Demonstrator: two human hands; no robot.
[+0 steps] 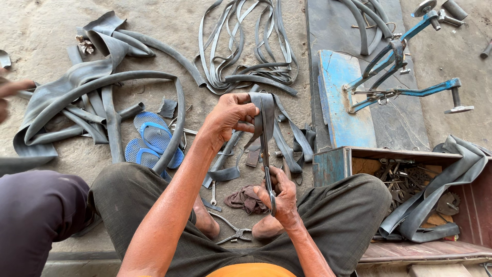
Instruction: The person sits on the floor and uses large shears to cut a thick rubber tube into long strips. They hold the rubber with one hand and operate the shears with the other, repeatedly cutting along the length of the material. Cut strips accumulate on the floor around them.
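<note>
— Two hands at work: how do they sit?
— I see my left hand (229,115) raised, fingers curled tight around a folded strip of inner tube (266,115). My right hand (281,195) sits low between the knees, fingers closed through the handles of one pair of scissors (267,159), blades pointing up into the strip.
— Counts and room?
— Two blue sandals (151,143), one pair of pliers (233,233), one spanner (213,193). Bare ground lies far left; a blue toolbox (330,165) crowds the right.
</note>
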